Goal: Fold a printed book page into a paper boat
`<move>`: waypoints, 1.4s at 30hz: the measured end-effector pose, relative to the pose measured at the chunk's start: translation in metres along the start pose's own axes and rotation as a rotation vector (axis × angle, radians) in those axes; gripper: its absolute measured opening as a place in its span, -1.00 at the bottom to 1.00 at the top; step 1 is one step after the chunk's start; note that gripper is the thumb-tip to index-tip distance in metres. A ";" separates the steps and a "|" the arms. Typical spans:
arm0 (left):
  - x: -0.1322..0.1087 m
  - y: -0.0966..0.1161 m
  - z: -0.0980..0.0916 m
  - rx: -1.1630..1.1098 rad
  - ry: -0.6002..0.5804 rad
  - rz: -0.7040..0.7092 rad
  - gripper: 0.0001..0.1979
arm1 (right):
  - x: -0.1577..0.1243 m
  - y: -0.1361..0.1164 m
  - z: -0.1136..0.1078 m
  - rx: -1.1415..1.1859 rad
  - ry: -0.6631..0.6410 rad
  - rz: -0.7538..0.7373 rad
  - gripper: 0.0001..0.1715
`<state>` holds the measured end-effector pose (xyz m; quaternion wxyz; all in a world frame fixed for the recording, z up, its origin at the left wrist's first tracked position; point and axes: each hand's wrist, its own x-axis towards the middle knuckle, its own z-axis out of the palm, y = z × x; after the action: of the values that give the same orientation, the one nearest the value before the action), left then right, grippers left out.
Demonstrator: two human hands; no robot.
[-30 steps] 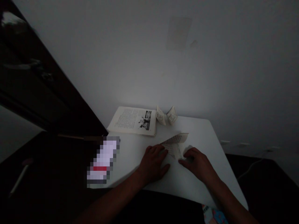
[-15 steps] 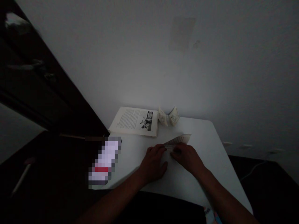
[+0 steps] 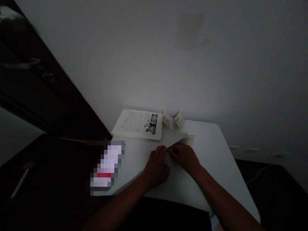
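Observation:
A printed sheet of paper (image 3: 189,140), folded over, stands partly raised on the white table. My right hand (image 3: 185,156) pinches its near edge between thumb and fingers. Close by on the left, my left hand (image 3: 157,165) has its bent fingertips at the paper's left corner, and the fingers look closed on it. Both hands cover most of the near part of the sheet. Behind them two folded paper shapes (image 3: 179,119) stand by the wall, next to a printed book (image 3: 137,125) lying with a page of text and a picture facing up.
A pixelated phone-like object (image 3: 107,168) lies at the left of the white table (image 3: 209,134). The wall (image 3: 144,64) rises directly behind the table. A dark door (image 3: 31,73) with a handle is at the left. A cable (image 3: 261,173) runs along the right.
My right hand has slid left along the paper's near edge, closer to my left hand. My left hand's fingers have drawn in at the corner. The view has shifted slightly.

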<state>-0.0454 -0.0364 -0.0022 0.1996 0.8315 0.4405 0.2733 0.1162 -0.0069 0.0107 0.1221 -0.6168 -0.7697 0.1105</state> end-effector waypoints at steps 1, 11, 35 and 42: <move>0.000 0.000 0.000 0.022 -0.002 0.005 -0.45 | -0.002 0.002 -0.001 -0.010 -0.006 0.011 -0.74; 0.000 0.000 0.003 0.108 0.008 0.017 -0.45 | -0.037 0.029 -0.017 0.093 -0.044 0.047 -0.87; -0.007 0.007 0.007 0.373 0.013 -0.003 -0.50 | -0.053 0.056 -0.024 0.306 -0.112 0.107 -0.83; -0.006 0.004 0.008 0.384 0.027 -0.032 -0.42 | -0.053 0.058 -0.024 0.364 -0.088 0.141 -0.75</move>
<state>-0.0406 -0.0441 -0.0081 0.0358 0.8436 0.5002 0.1920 0.1882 -0.0458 0.0117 0.1899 -0.6313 -0.6966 0.2831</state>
